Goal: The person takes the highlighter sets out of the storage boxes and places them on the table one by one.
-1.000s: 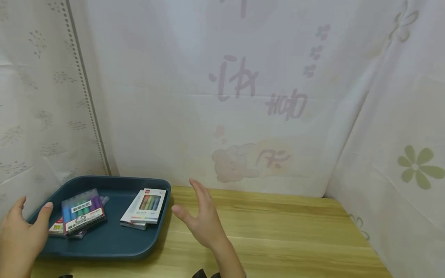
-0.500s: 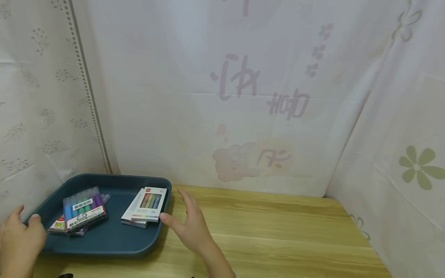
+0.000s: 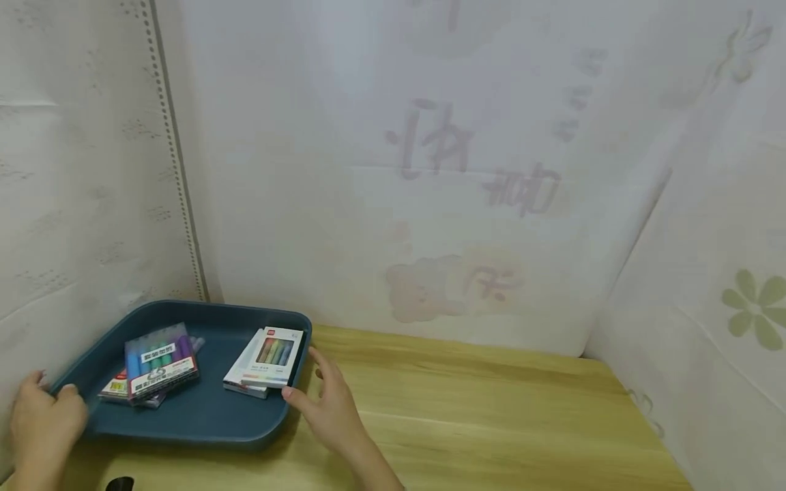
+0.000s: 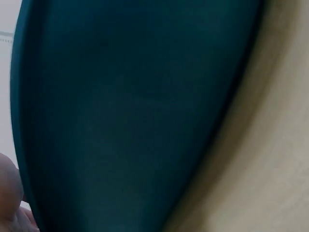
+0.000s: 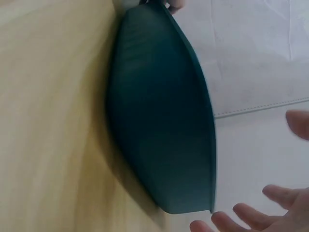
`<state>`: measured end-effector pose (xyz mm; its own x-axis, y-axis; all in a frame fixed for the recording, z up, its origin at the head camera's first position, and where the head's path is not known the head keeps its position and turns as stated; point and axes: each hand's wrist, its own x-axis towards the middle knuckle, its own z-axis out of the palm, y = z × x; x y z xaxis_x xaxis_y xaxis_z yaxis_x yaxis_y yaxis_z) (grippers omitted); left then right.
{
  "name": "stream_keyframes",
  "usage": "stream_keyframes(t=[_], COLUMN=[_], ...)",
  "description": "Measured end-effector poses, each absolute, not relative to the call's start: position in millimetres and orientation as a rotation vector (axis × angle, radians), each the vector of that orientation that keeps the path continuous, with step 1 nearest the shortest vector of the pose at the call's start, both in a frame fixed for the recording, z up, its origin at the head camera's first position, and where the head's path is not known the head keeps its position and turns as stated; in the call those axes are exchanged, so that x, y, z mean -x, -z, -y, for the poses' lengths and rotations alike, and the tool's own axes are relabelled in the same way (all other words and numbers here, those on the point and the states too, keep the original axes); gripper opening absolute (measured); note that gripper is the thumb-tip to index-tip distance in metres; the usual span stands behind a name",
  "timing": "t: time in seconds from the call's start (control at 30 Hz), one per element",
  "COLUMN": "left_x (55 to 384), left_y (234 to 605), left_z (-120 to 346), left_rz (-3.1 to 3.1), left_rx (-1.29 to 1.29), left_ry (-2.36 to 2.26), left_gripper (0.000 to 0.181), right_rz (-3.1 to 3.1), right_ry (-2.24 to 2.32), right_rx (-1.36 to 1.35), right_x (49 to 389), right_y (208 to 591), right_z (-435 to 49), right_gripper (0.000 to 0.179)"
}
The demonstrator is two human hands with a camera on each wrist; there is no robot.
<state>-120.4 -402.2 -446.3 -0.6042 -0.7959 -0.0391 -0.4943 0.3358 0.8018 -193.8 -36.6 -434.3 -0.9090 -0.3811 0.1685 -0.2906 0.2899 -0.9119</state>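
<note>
A dark teal tray (image 3: pixel 205 419) stands on the wooden table. My left hand (image 3: pixel 49 419) grips its left rim, thumb over the edge; in the left wrist view only part of that hand (image 4: pixel 9 193) shows beside the tray wall. At the tray's right side, my right hand (image 3: pixel 331 412) has thumb and fingers spread around the rim. The right wrist view shows the right fingers (image 5: pixel 251 217) extended and apart from the tray wall. Inside the tray lie a clear pack of colored markers (image 3: pixel 161 365), on top of other packs, and two stacked white boxes (image 3: pixel 273 356) with colored sticks pictured.
The wooden table (image 3: pixel 491 409) extends to the right of the tray. White patterned curtains (image 3: pixel 344 170) enclose the back and both sides, close to the tray's far left corner. A small black object (image 3: pixel 119 484) shows at the bottom edge.
My left hand has come onto the tray's left rim. My right hand has moved left and closer to the right rim. The head view has shifted slightly left.
</note>
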Motion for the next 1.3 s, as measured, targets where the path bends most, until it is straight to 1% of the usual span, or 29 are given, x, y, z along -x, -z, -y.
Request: stream_keyframes(t=[0.13,0.27,0.53,0.8,0.93,1.13,1.3], left_x=[123,120,121,124,122,123,126], left_y=[446,450,458,468,468,469,472], left_z=[401,402,407,402,404,407,409], left_rz=[2.210,2.114,1.934,1.696,1.713,1.845,1.900], left_rx=[-1.124,-1.132,-1.203,-1.173,-1.196,-1.197,-1.186], left_ry=[1.235,1.280,1.403,1.509,1.498,1.352,1.259], left_gripper=[0.064,0.061,0.057,0.055,0.054,0.055,0.056], right_rz=[-2.447,-2.422,-2.391,-2.351,-2.218,-1.955,-1.873], right_ry=[1.727,1.715,1.714,1.683,1.771,1.979,2.016], right_rx=[0.589,0.601,0.570,0.502,0.483,0.442,0.361], right_x=[196,196,196,197,197,198,199], right_y=[441,445,452,460,463,465,465], right_z=[36,38,42,47,53,62,63], right_gripper=[0.076,0.077,0.078,0.079,0.078,0.089,0.089])
